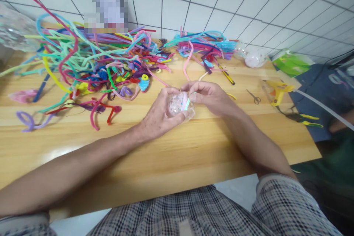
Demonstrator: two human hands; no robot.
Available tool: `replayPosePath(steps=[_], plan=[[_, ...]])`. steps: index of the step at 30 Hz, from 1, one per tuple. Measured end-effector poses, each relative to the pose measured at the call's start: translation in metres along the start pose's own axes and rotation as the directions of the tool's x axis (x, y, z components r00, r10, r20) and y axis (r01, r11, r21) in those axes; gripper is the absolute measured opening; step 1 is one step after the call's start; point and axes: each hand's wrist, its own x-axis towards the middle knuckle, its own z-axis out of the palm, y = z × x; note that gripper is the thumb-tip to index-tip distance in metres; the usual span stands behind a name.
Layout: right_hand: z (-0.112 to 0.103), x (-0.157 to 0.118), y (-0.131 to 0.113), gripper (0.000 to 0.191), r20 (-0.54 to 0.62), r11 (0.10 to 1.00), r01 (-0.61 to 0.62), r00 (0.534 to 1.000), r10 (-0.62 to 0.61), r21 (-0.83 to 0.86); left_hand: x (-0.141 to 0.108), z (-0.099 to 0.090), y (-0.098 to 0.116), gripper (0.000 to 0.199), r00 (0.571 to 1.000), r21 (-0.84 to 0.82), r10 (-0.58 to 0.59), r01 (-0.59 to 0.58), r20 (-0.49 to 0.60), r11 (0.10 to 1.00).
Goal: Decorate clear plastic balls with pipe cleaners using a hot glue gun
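Above the middle of the wooden table, my left hand [162, 112] is wrapped round a clear, glittery ball [175, 105], its thumb along the near side. A pale lilac and mint band [186, 102] runs over the ball's right part. My right hand [204, 94] is closed at the ball's upper right, thumb and forefinger pinched together by the band's edge. What lies between those fingertips is too small to make out. Just beyond the hands lies a pink pipe cleaner [188, 61], bent in a curve.
A tangled heap of coloured pipe cleaners [91, 57] covers the table's back left; a second bundle [210, 42] lies at the back. To the right are a yellow cutter knife [227, 75], scissors [253, 97], a yellow glue gun [280, 90], pliers [311, 121] and another clear ball [254, 59].
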Motion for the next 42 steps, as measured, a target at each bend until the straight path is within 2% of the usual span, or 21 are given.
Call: replayPosePath(steps=[4,7,15,17,19,22,24,26,31,34,39,42], plan=[[0.001,-0.001,-0.001,0.043,-0.017,1.000,-0.015,1.000,0.015,-0.012,-0.001,0.001,-0.002,0.062,1.000,-0.004,0.009,-0.009,-0.010,1.000],[0.001,-0.001,0.001,0.042,-0.018,1.000,-0.001,1.000,0.000,-0.026,0.001,-0.002,0.000,0.063,0.998,0.022,0.063,-0.063,0.007,0.998],[-0.007,0.001,0.007,0.036,0.120,1.000,0.028,0.992,-0.026,-0.014,0.006,-0.005,-0.006,0.062,0.959,0.053,0.257,-0.265,0.117,0.963],[-0.009,0.001,0.007,0.034,0.128,0.999,0.039,0.991,-0.037,-0.019,0.006,-0.004,-0.005,0.060,0.957,0.044,0.264,-0.271,0.121,0.962],[-0.008,0.001,0.008,0.035,0.122,0.999,0.046,0.992,-0.043,-0.024,0.005,-0.003,-0.002,0.058,0.971,0.037,0.217,-0.222,0.100,0.974],[-0.006,0.001,0.007,0.040,0.117,0.999,0.039,0.992,-0.036,-0.018,0.002,-0.001,0.004,0.060,0.998,0.038,0.045,-0.046,0.032,0.998],[-0.004,0.000,0.006,0.041,0.116,0.999,0.034,0.993,-0.033,-0.008,0.001,-0.001,0.006,0.061,0.997,0.000,-0.081,0.081,0.018,0.997],[-0.004,0.000,0.006,0.040,0.128,0.999,0.041,0.991,-0.041,0.000,0.000,0.000,0.007,0.061,0.989,-0.068,-0.148,0.150,0.032,0.986],[-0.008,0.004,0.011,0.033,0.192,0.993,0.117,0.975,-0.115,-0.002,0.001,-0.001,0.008,0.055,0.986,-0.139,-0.166,0.168,0.029,0.976],[-0.016,0.008,0.016,0.032,0.205,0.972,0.226,0.956,-0.210,-0.060,0.002,-0.001,0.009,0.051,0.981,-0.191,-0.178,0.188,0.071,0.963],[-0.033,0.011,0.014,0.030,0.317,0.859,0.430,0.885,-0.341,-0.277,0.007,-0.005,0.007,0.053,0.975,-0.242,-0.184,0.209,0.122,0.947],[-0.036,0.011,0.009,0.027,0.355,0.813,0.490,0.855,-0.379,-0.313,0.010,-0.008,0.005,0.053,0.961,-0.263,-0.176,0.230,0.213,0.937]])
